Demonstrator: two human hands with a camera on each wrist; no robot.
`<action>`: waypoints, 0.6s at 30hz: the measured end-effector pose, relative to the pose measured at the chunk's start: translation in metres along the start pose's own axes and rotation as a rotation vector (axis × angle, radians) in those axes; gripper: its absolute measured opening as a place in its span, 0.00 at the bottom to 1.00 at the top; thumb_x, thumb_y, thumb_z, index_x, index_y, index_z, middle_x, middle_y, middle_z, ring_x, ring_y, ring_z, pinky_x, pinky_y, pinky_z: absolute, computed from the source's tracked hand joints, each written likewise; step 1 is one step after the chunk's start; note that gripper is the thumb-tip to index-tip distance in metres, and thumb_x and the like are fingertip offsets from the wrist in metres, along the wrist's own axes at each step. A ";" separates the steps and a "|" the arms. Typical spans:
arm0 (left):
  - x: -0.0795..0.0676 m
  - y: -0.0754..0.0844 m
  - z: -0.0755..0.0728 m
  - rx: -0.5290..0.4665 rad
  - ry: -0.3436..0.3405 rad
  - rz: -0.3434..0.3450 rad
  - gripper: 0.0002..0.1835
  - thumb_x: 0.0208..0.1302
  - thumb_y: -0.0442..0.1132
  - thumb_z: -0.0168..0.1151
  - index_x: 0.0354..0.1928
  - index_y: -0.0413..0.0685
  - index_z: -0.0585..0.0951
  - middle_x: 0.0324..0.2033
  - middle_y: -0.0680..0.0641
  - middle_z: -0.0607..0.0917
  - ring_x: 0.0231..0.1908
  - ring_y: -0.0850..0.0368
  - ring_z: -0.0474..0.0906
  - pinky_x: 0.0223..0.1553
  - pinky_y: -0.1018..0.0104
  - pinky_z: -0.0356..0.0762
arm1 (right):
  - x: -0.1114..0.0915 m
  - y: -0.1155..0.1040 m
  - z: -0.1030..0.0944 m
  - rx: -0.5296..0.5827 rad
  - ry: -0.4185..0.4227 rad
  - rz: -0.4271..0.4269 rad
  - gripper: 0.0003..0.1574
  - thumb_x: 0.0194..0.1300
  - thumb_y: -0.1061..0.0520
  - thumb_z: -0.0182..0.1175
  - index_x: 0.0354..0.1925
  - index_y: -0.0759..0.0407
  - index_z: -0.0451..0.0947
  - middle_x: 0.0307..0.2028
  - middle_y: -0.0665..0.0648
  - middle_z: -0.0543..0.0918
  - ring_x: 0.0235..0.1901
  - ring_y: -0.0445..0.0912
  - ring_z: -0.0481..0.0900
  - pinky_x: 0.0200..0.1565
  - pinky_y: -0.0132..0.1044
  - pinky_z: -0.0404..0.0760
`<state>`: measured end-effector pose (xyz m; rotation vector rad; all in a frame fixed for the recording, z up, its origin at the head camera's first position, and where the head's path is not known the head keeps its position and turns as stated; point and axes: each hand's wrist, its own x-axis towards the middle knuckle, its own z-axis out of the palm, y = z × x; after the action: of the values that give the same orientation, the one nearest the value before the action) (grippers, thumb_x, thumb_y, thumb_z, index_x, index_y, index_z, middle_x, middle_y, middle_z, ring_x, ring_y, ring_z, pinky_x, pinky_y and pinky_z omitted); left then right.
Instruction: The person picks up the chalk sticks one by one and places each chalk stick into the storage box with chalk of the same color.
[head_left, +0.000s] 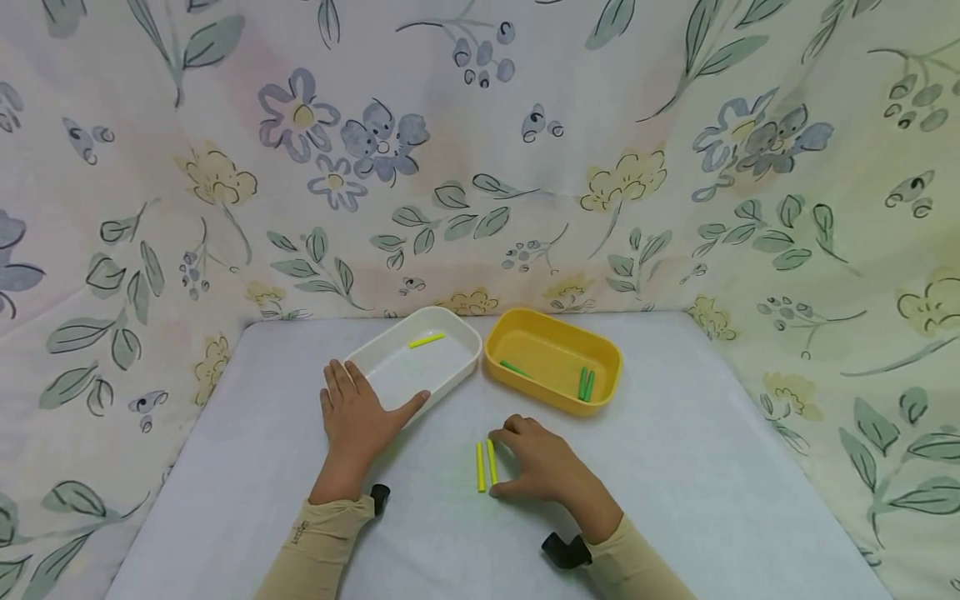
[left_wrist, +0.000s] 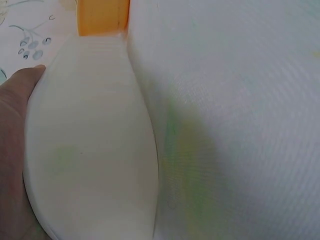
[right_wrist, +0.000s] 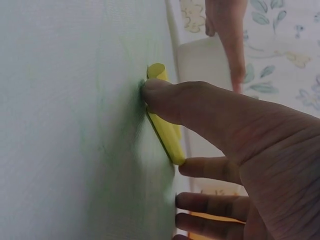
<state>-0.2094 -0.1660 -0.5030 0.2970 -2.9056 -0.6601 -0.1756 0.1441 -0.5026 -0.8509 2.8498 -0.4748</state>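
My left hand [head_left: 360, 421] rests at the near-left corner of the white tray [head_left: 452, 385], fingers straight along its left end and thumb spread over the near rim. Inside that tray lies one yellow stick [head_left: 426, 341]. Two short yellow sticks, slim cylinders like chalk, lie side by side on the cloth. My right hand [head_left: 543, 467] pinches the right yellow stick [head_left: 492, 461] lengthwise, index finger at its far end and thumb at its near end. Just left of it is the other yellow stick [head_left: 481, 467]. In the right wrist view the thumb [right_wrist: 175, 100] partly covers the sticks.
A yellow tray [head_left: 506, 321] stands right of the white one, with green sticks [head_left: 587, 384] inside. White cloth [head_left: 712, 467] covers the table. A floral curtain [head_left: 480, 150] rises behind and along both sides. Dark wrist-worn devices [head_left: 566, 550] sit at the cuffs.
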 end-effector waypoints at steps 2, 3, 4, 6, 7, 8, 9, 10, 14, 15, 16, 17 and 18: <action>0.000 0.000 0.000 0.001 0.002 0.002 0.84 0.49 0.92 0.54 0.82 0.27 0.38 0.83 0.25 0.37 0.84 0.29 0.32 0.81 0.30 0.39 | 0.000 -0.001 0.000 0.002 -0.004 0.003 0.50 0.53 0.29 0.79 0.67 0.49 0.80 0.57 0.51 0.79 0.53 0.44 0.77 0.51 0.44 0.85; -0.001 0.000 0.000 0.000 0.005 0.004 0.84 0.49 0.91 0.54 0.82 0.27 0.38 0.83 0.25 0.37 0.84 0.28 0.32 0.81 0.29 0.39 | -0.001 -0.001 -0.001 0.002 -0.006 0.003 0.49 0.53 0.29 0.79 0.67 0.49 0.81 0.57 0.51 0.79 0.53 0.44 0.77 0.51 0.45 0.85; -0.001 0.000 0.000 -0.002 0.006 0.005 0.84 0.49 0.91 0.55 0.82 0.27 0.38 0.83 0.25 0.37 0.84 0.28 0.33 0.81 0.29 0.39 | -0.001 -0.001 -0.001 0.002 -0.008 0.003 0.49 0.53 0.29 0.79 0.67 0.49 0.81 0.57 0.51 0.79 0.53 0.44 0.77 0.51 0.45 0.85; -0.002 0.000 0.000 -0.009 0.007 0.008 0.83 0.49 0.91 0.55 0.82 0.26 0.38 0.83 0.25 0.37 0.84 0.28 0.32 0.81 0.29 0.39 | -0.001 -0.001 -0.001 0.004 -0.006 0.002 0.49 0.53 0.30 0.80 0.66 0.49 0.81 0.57 0.51 0.79 0.54 0.45 0.77 0.53 0.46 0.85; -0.002 0.000 0.000 -0.015 0.007 0.008 0.83 0.50 0.90 0.56 0.82 0.27 0.38 0.83 0.25 0.36 0.84 0.28 0.32 0.81 0.29 0.39 | -0.001 -0.002 -0.002 0.004 -0.006 0.002 0.49 0.53 0.30 0.80 0.66 0.49 0.81 0.57 0.51 0.79 0.54 0.45 0.77 0.53 0.46 0.85; -0.002 0.000 0.000 -0.018 0.007 0.009 0.83 0.50 0.90 0.56 0.82 0.26 0.38 0.83 0.25 0.36 0.84 0.28 0.32 0.81 0.29 0.39 | -0.002 -0.002 -0.002 0.007 -0.003 -0.001 0.49 0.53 0.30 0.80 0.66 0.50 0.81 0.57 0.52 0.79 0.54 0.45 0.78 0.53 0.47 0.85; -0.002 0.000 0.000 -0.023 0.007 0.009 0.83 0.50 0.90 0.56 0.82 0.26 0.38 0.83 0.25 0.36 0.84 0.29 0.31 0.81 0.29 0.39 | -0.002 -0.002 -0.003 0.008 -0.001 -0.004 0.49 0.53 0.30 0.80 0.66 0.50 0.81 0.57 0.52 0.79 0.55 0.46 0.78 0.53 0.47 0.85; -0.001 0.000 0.000 -0.026 0.006 0.008 0.83 0.50 0.90 0.56 0.82 0.27 0.38 0.83 0.25 0.35 0.84 0.29 0.31 0.81 0.29 0.39 | -0.002 -0.002 -0.003 0.009 0.000 -0.004 0.48 0.53 0.30 0.80 0.66 0.50 0.81 0.58 0.52 0.79 0.55 0.46 0.78 0.54 0.47 0.85; -0.002 0.001 -0.002 -0.027 0.002 0.006 0.83 0.50 0.90 0.56 0.82 0.26 0.38 0.83 0.25 0.35 0.84 0.29 0.30 0.81 0.29 0.38 | -0.003 -0.002 -0.004 0.008 -0.003 0.000 0.48 0.53 0.28 0.79 0.64 0.51 0.82 0.58 0.52 0.80 0.55 0.46 0.78 0.55 0.48 0.85; -0.002 0.001 -0.002 -0.027 0.001 0.006 0.83 0.50 0.90 0.56 0.82 0.26 0.38 0.83 0.25 0.35 0.84 0.29 0.30 0.81 0.29 0.38 | -0.003 -0.002 -0.004 0.005 -0.005 0.004 0.48 0.53 0.28 0.79 0.64 0.51 0.82 0.58 0.52 0.80 0.56 0.46 0.78 0.55 0.47 0.85; -0.002 0.001 -0.002 -0.025 0.001 0.005 0.83 0.50 0.90 0.56 0.82 0.26 0.38 0.82 0.25 0.35 0.84 0.29 0.30 0.81 0.29 0.38 | -0.003 -0.002 -0.004 0.005 -0.007 0.008 0.48 0.53 0.27 0.78 0.64 0.50 0.82 0.58 0.51 0.80 0.56 0.46 0.78 0.55 0.47 0.85; -0.002 0.001 -0.002 -0.023 0.002 0.005 0.84 0.50 0.90 0.56 0.82 0.26 0.38 0.82 0.24 0.35 0.84 0.29 0.31 0.81 0.29 0.38 | -0.002 -0.001 -0.004 0.005 -0.008 0.009 0.48 0.53 0.27 0.78 0.64 0.50 0.82 0.58 0.51 0.80 0.56 0.46 0.78 0.56 0.47 0.85; -0.002 0.001 -0.002 -0.022 0.004 0.006 0.84 0.50 0.90 0.56 0.82 0.26 0.38 0.82 0.24 0.35 0.84 0.28 0.31 0.81 0.29 0.38 | -0.002 -0.001 -0.004 0.004 -0.008 0.010 0.48 0.53 0.26 0.78 0.64 0.50 0.82 0.58 0.51 0.80 0.56 0.46 0.78 0.56 0.47 0.85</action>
<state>-0.2070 -0.1653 -0.5005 0.2866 -2.8928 -0.6891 -0.1741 0.1451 -0.4985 -0.8361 2.8433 -0.4747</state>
